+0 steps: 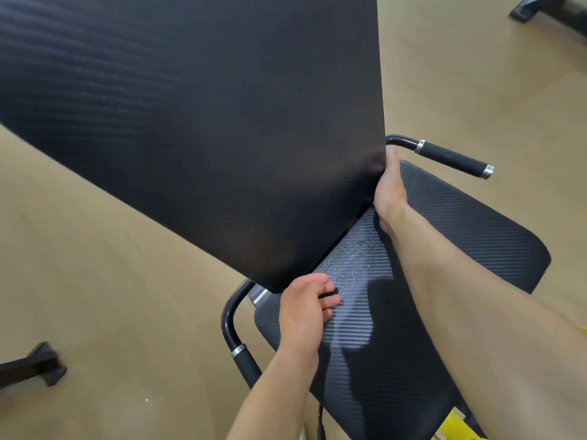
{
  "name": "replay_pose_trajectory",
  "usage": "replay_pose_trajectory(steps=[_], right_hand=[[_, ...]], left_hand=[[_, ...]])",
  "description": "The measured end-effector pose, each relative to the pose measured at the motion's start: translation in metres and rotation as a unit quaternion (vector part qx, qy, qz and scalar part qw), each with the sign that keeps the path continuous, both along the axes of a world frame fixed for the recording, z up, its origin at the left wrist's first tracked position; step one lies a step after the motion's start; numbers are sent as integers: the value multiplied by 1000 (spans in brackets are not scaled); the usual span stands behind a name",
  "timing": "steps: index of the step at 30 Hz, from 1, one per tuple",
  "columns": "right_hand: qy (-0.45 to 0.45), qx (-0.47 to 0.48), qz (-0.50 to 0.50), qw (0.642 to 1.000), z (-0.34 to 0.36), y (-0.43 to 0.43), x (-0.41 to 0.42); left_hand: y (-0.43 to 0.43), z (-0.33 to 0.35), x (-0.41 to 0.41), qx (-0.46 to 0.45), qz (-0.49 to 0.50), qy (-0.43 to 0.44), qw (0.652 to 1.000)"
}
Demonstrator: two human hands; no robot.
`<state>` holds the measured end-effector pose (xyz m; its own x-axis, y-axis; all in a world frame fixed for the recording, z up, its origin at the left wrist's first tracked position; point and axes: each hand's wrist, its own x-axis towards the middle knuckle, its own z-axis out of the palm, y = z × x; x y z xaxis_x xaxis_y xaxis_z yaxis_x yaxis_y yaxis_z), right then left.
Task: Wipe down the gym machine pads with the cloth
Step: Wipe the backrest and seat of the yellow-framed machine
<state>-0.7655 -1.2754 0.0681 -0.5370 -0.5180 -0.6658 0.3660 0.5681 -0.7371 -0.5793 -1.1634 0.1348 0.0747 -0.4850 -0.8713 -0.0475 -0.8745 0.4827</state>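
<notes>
A large black back pad (206, 122) tilts over a black carbon-pattern seat pad (444, 249). My left hand (301, 315) is at the back pad's lower corner, on the seat. Its fingers curl around a small dark wad (328, 293), possibly the cloth; too little of it shows to be sure. My right hand (389, 188) is at the back pad's right corner, in the gap between the two pads. Its thumb lies along the pad's edge and its fingers are hidden behind the pad. No other cloth is in sight.
Black grip handles stick out on both sides of the seat, the right handle (451, 157) and the left handle (241, 354). Dark machine feet rest on the tan floor at the left foot (38, 366) and the far foot (540, 11). Something yellow (457, 423) shows under the seat.
</notes>
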Motion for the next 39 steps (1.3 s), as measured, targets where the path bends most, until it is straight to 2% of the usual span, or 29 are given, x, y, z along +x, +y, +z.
replay_pose_trajectory(steps=[2, 8, 16, 21, 24, 29, 39], right_hand=[[-24, -7, -24, 999, -13, 0, 23], [-62, -28, -86, 994, -21, 8, 26], [-178, -97, -151, 967, -16, 32, 67], [-206, -87, -162, 961, -13, 46, 90], [-183, -46, -177, 966, -17, 53, 105], [-142, 5, -131, 981, -28, 64, 119], [-140, 27, -33, 989, -26, 98, 165]], left_hand=[[0, 4, 38, -14, -3, -20, 1000], [-2, 3, 39, -1, 10, -13, 1000], [10, 6, 56, 39, 25, 8, 999], [16, 4, 76, 51, 69, 11, 996], [19, 5, 88, 42, 72, 16, 996], [24, 4, 102, 29, 80, 14, 996], [33, -15, 116, 21, 90, 7, 996]])
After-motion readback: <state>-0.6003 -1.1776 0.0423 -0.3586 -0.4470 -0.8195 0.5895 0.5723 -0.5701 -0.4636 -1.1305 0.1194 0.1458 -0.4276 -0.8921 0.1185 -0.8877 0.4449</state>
